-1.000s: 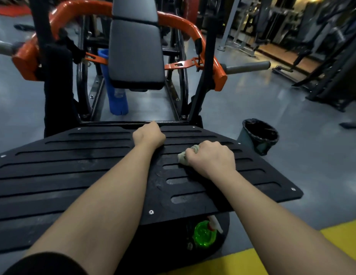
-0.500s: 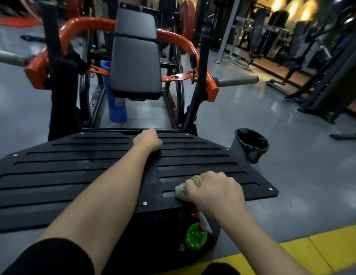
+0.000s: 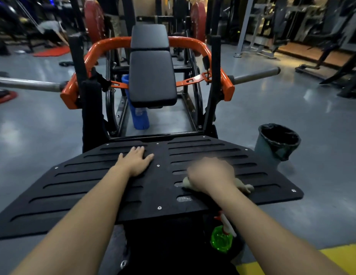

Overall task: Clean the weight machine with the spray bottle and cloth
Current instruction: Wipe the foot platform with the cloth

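Observation:
The weight machine has a black slotted footplate (image 3: 213, 149) in front of me, a black padded backrest (image 3: 152, 76) and an orange frame (image 3: 185, 42) behind it. My left hand (image 3: 135, 160) lies flat on the plate, fingers spread. My right hand (image 3: 211, 174), blurred by motion, grips a beige cloth (image 3: 245, 187) and presses it on the plate's right half. A green spray bottle (image 3: 221, 238) with a red and white nozzle stands on the floor under the plate's near edge, right of centre.
A grey bin with a black liner (image 3: 277, 142) stands on the floor right of the plate. A blue roller (image 3: 140, 118) leans under the backrest. Steel bar sleeves (image 3: 254, 75) stick out both sides. A yellow floor stripe (image 3: 336, 259) runs at the bottom right.
My left hand has opened from a curled fist near the plate's far edge to lying flat with spread fingers. My right hand has swept the cloth over the plate's right half.

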`<state>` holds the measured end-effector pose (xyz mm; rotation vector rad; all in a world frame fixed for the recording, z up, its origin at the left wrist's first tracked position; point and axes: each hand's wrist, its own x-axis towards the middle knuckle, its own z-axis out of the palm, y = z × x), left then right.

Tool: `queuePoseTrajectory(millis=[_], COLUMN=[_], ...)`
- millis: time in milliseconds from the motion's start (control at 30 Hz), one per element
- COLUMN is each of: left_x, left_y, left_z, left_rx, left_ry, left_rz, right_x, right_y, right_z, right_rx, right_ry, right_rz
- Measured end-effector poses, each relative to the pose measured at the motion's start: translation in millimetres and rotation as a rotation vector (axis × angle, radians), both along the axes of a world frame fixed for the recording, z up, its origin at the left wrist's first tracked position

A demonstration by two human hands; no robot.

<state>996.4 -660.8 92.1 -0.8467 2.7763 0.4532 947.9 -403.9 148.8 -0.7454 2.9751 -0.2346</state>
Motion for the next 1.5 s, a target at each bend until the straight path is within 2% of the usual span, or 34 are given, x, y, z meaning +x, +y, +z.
queuePoseTrajectory(millis=[533,700,900,1067,1333,1500], left_x=[-5,-6,-7,-8,-4,-6], left_y=[-7,-2,-8,-9,-8,-12], left_z=[-16,-17,-14,-15,-13,-14], left_rx=[-0.012,-0.011,-0.029,-0.017,0.007,0.008], left_ry=[0.007,0.005,0.01,0.002,0.015,0.021], left_rz=[0.015,0.003,0.006,0.003,0.013,0.005], right_x=[-90,-128,-157,-176,-181,-181], right_y=[-85,-121,-175,-190,-199,-198], right_z=[-36,-52,-62,-73,-78,-75], right_rx=[0.002,-0.029,-0.035,-0.011,-0.067,-0.044], right_ry=[0.038,0.007,0.017,0.017,-0.021,0.004], right_rz=[0.097,-0.01,0.02,0.055,-0.024,0.06])
